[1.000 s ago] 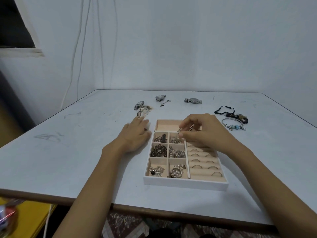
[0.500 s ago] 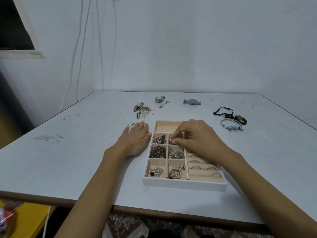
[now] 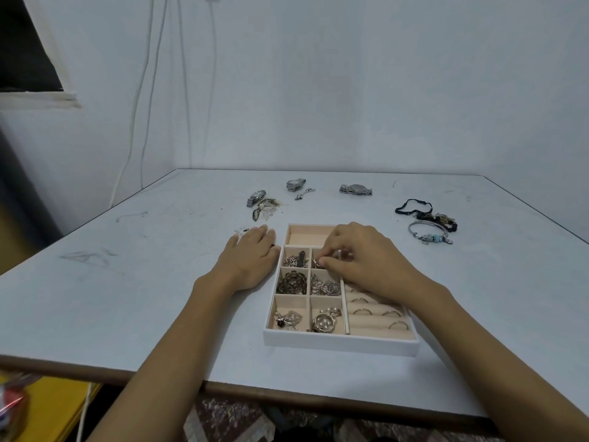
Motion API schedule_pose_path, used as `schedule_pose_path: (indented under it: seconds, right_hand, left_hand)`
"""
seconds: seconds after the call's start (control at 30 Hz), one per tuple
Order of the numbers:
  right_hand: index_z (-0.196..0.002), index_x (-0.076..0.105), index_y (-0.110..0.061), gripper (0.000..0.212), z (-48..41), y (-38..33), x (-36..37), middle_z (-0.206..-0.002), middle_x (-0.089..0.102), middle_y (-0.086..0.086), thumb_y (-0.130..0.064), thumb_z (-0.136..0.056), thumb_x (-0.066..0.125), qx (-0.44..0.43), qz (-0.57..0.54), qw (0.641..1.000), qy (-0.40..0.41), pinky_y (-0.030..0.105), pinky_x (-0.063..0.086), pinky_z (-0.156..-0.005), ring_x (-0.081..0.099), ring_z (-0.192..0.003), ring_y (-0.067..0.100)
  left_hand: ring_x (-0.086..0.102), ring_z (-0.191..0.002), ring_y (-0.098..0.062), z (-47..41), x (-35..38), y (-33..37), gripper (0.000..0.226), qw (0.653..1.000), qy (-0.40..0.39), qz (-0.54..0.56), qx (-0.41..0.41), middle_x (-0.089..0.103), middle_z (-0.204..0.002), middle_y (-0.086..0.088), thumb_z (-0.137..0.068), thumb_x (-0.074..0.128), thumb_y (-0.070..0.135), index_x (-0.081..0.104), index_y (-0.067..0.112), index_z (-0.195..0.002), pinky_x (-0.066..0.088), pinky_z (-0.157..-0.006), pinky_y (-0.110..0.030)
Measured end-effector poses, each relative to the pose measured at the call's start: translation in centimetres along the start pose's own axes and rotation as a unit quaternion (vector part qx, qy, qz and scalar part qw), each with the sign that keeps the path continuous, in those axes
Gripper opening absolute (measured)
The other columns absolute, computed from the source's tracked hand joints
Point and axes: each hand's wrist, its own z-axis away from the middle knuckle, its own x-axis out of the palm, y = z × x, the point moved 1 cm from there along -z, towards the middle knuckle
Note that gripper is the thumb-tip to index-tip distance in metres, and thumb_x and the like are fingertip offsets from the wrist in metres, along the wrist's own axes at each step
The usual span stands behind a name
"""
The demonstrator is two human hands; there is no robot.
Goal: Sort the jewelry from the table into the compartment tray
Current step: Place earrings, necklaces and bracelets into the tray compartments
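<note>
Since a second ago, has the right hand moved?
Yes. Against the tray, the right hand, pinching a trinket, came nearer, from the far long compartment to a small one.

The light is dim, cool and diffuse, spread evenly over the table (image 3: 127, 282) and the wall (image 3: 350, 90). Faint, soft-edged shadows lie beside the forearms (image 3: 165, 362) and under the near wall of the tray (image 3: 341, 344), falling toward the table's near edge. The window (image 3: 28, 52) is dark. Wide-angle distortion bows the table's left edge and the cables (image 3: 140, 106). The picture's left side is smeared, and the jewelry (image 3: 291, 282) looks soft.
</note>
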Motion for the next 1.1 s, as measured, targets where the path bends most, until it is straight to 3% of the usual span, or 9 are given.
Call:
schedule_pose_path:
  seconds: [0.07, 0.13, 0.27, 0.43, 0.6, 0.73, 0.93, 1.1]
  right_hand:
    - [-0.090, 0.075, -0.028, 0.010, 0.0, 0.0, -0.1, -0.095, 0.064, -0.012, -0.028, -0.086, 0.066, 0.002, -0.011, 1.000, -0.002, 0.022, 0.041, -0.072, 0.052, -0.090, 0.005]
    - [-0.087, 0.075, -0.027, 0.009, 0.0, 0.0, -0.2, -0.094, 0.064, -0.011, -0.026, -0.084, 0.067, 0.002, -0.031, 0.999, 0.007, 0.032, 0.047, -0.078, 0.056, -0.089, 0.009]
    - [-0.085, 0.072, -0.030, 0.008, -0.1, 0.1, -0.7, -0.090, 0.063, -0.010, -0.026, -0.083, 0.065, 0.006, -0.066, 0.996, 0.057, 0.044, 0.049, -0.078, 0.058, -0.081, 0.013]
    - [-0.088, 0.072, -0.028, 0.009, -0.1, 0.4, -1.1, -0.090, 0.063, -0.013, -0.027, -0.085, 0.064, 0.020, -0.048, 0.996, 0.068, 0.041, 0.049, -0.078, 0.057, -0.082, 0.009]
    - [-0.090, 0.071, -0.029, 0.010, -0.3, 0.3, -1.1, -0.089, 0.060, -0.016, -0.029, -0.087, 0.062, 0.016, -0.026, 0.998, 0.058, 0.037, 0.049, -0.078, 0.057, -0.082, 0.008]
    - [-0.091, 0.072, -0.028, 0.012, -0.4, 0.2, -1.1, -0.092, 0.063, -0.012, -0.028, -0.087, 0.061, 0.014, -0.027, 0.998, 0.060, 0.040, 0.049, -0.078, 0.058, -0.083, 0.010]
    - [-0.087, 0.072, -0.027, 0.009, -0.5, 0.9, -1.7, -0.084, 0.065, -0.015, -0.023, -0.085, 0.064, 0.041, -0.077, 0.991, 0.097, 0.041, 0.052, -0.076, 0.060, -0.075, 0.011]
    - [-0.093, 0.072, -0.025, 0.018, -2.0, 4.8, -3.4, -0.090, 0.070, -0.008, -0.013, -0.086, 0.059, 0.156, -0.095, 0.964, 0.194, 0.033, 0.051, -0.073, 0.060, -0.069, 0.013]
  left_hand:
    - [0.035, -0.134, -0.023, -0.4, -0.4, 0.0, 0.046, 0.999, 0.045, 0.008, -0.007, 0.042, -0.141, -0.004, -0.100, 0.022, 0.034, 0.046, 0.013, -0.132, 0.025, -0.108, -0.040]
    - [0.043, -0.124, -0.024, -1.3, -0.7, -0.1, 0.036, 0.995, 0.090, 0.008, -0.038, 0.048, -0.135, -0.003, -0.100, 0.031, 0.028, 0.053, 0.017, -0.127, 0.033, -0.100, -0.040]
    - [0.041, -0.124, -0.025, -3.0, -0.4, 0.1, 0.039, 0.986, 0.144, -0.021, -0.078, 0.044, -0.137, -0.003, -0.097, 0.037, 0.023, 0.046, 0.020, -0.134, 0.034, -0.095, -0.043]
    - [0.046, -0.121, -0.031, -5.7, -0.5, -1.2, 0.043, 0.984, 0.154, -0.001, -0.093, 0.036, -0.148, -0.002, -0.098, 0.032, 0.021, 0.039, 0.018, -0.140, 0.040, -0.092, -0.044]
    - [0.059, -0.099, -0.030, -6.8, -0.1, -2.1, 0.035, 0.975, 0.198, -0.039, -0.096, 0.053, -0.125, -0.005, -0.099, 0.030, 0.026, 0.057, 0.018, -0.121, 0.042, -0.076, -0.036]
    - [0.059, -0.092, -0.030, -6.9, 0.1, -2.1, 0.028, 0.967, 0.232, -0.037, -0.100, 0.055, -0.117, -0.005, -0.097, 0.035, 0.023, 0.058, 0.016, -0.112, 0.036, -0.068, -0.032]
    - [0.058, -0.098, -0.032, -7.0, 0.4, -2.2, 0.027, 0.966, 0.244, -0.025, -0.081, 0.051, -0.124, -0.007, -0.099, 0.041, 0.030, 0.056, 0.015, -0.116, 0.038, -0.067, -0.034]
    - [0.052, -0.109, -0.028, -7.1, 0.2, -2.1, 0.030, 0.972, 0.228, -0.018, -0.055, 0.057, -0.125, 0.000, -0.099, 0.038, 0.027, 0.061, 0.026, -0.118, 0.038, -0.070, -0.036]
